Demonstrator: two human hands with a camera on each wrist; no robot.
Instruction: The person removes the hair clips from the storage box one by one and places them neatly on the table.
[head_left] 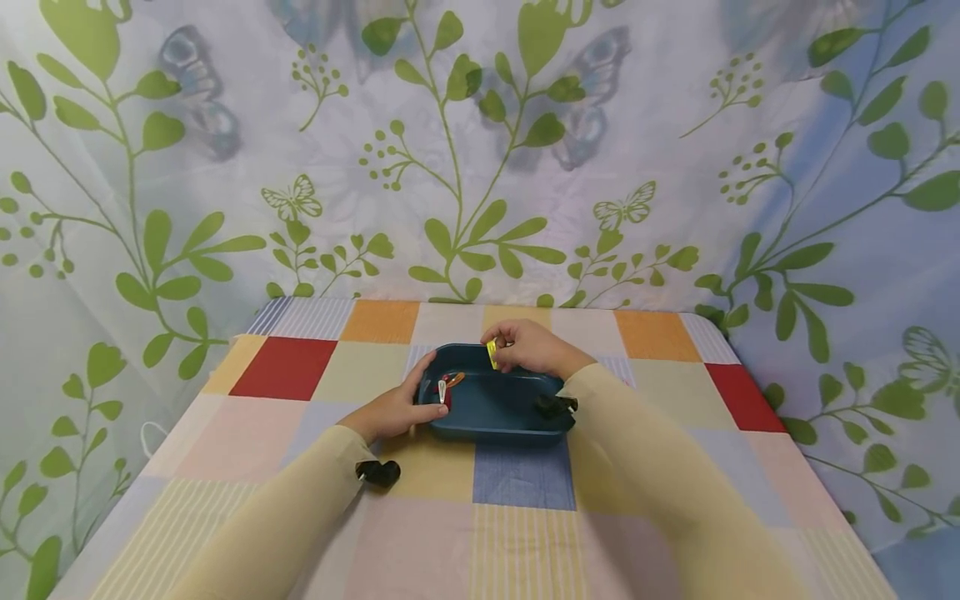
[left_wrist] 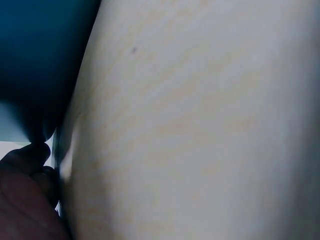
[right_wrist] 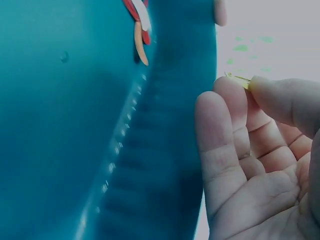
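Observation:
A dark teal tray (head_left: 498, 408) with a raised rim sits on the table. My left hand (head_left: 393, 410) grips its left end, thumb over the near rim and fingers along the outer side. Thumb and fingertips of my right hand (head_left: 531, 346) pinch a small yellow hair clip (head_left: 492, 353) over the far rim; in the right wrist view, the clip (right_wrist: 243, 81) is seen nearly edge-on. Inside the tray's left end lie a white hair clip (head_left: 442, 390), an orange one (head_left: 455, 379) and a red one (right_wrist: 146, 37), overlapping one another. Much of the left wrist view is filled by the blurred cloth.
A patchwork-patterned cloth (head_left: 405, 533) covers the table. Behind it and at both sides hangs a curtain (head_left: 465, 150) printed with leaves and butterflies. A thin white loop (head_left: 152, 437) shows beside the table's left edge.

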